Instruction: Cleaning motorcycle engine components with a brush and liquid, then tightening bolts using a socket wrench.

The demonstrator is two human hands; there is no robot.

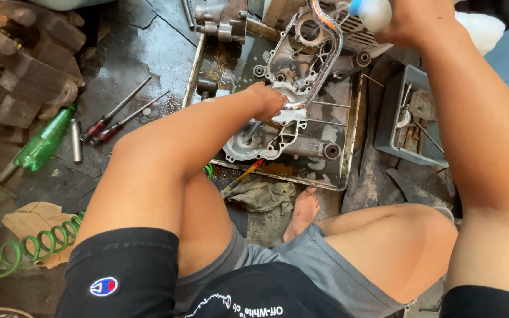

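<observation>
A grey metal engine casing [293,59] lies in a shallow metal tray [349,147] on the floor ahead of me. A curved chrome bar [325,65] rests across the casing. My left hand [269,100] is closed around the lower end of that bar, pressing near the casing's middle. My right hand [405,23] is raised at the top edge of the view, gripping a white plastic bottle with a blue cap [369,12] held over the casing.
Two red-handled screwdrivers [116,118] and a green bottle [45,138] lie on the oily floor at left. A green coiled hose [25,247] lies at lower left. A grey box of parts [413,118] stands right of the tray. A dirty rag [260,194] lies below it.
</observation>
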